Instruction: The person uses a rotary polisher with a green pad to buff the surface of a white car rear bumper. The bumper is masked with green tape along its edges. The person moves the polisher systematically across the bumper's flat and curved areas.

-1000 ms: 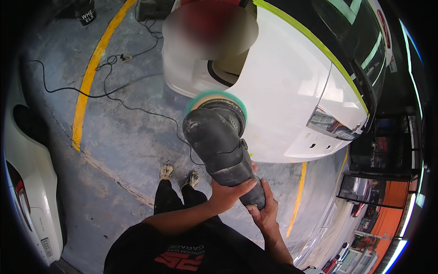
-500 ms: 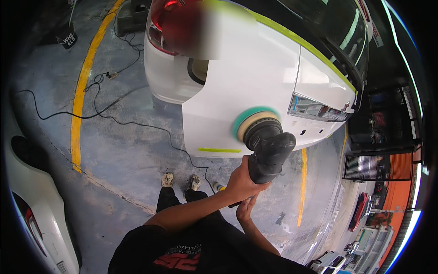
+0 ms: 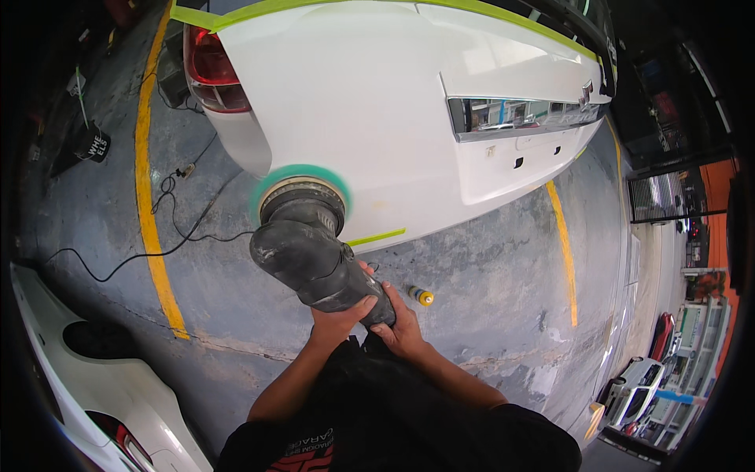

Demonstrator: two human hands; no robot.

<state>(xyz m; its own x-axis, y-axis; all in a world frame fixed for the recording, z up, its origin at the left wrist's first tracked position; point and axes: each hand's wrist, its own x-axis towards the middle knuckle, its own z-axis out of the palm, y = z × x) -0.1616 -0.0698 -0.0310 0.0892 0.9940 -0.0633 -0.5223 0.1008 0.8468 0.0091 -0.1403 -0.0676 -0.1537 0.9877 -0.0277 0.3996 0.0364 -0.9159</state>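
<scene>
Both my hands hold a black polisher (image 3: 303, 248) with a round green pad (image 3: 343, 180), whose rim is blurred. The pad is at the lower left edge of a white car's rear panel (image 3: 354, 102); I cannot tell whether its face touches the paint. My left hand (image 3: 344, 318) wraps round the polisher's body from the left. Closer to the handle's end, my right hand (image 3: 403, 324) grips it from the right. Yellow-green tape (image 3: 377, 236) lies along the panel's lower edge beside the pad, with more tape along its top edge.
A yellow bottle (image 3: 421, 296) is on the grey floor to the right of my hands. Black cable (image 3: 118, 275) trails over the floor at left. A second white car (image 3: 118, 377) stands at lower left, and a black bucket (image 3: 93, 145) at far left.
The polisher has moved left across the panel to its lower left edge, and its body has swung round. My right hand now shows clearly on the handle. The view has shifted too.
</scene>
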